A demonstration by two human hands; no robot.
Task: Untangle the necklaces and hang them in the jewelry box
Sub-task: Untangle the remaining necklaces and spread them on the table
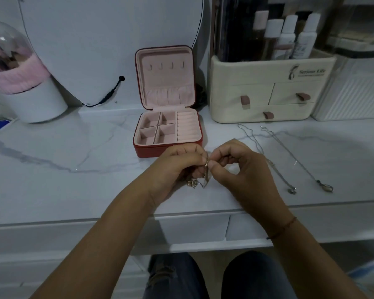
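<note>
**Untangle in progress, nothing hung yet**

Step, my read: mid-untangle on the last bundle.

Both hands meet over the near part of the marble surface, just in front of the box. Left hand: fingers curled, gripping a gold-tone necklace bundle. Right hand: thumb and forefinger pinch the same bundle near its top, other fingers loosely curled. The hands are nearly touching. Small pendants dangle below the left fingers. The knot is too small to resolve.

Right of the hands, two silver necklaces lie stretched out on the surface, apart from each other, pendants toward the near edge: inner one, outer one. They look separated.

Beyond the hands is the red jewelry box, open with its lid upright. The four lid hooks are bare. I see nothing in the tray compartments.

Cream drawer organizer at back right.

Next move calls for small pulls to work one chain loose. No yanking, thin chain likely kinks. Then reach over the tray and loop each chain on a hook.
</note>
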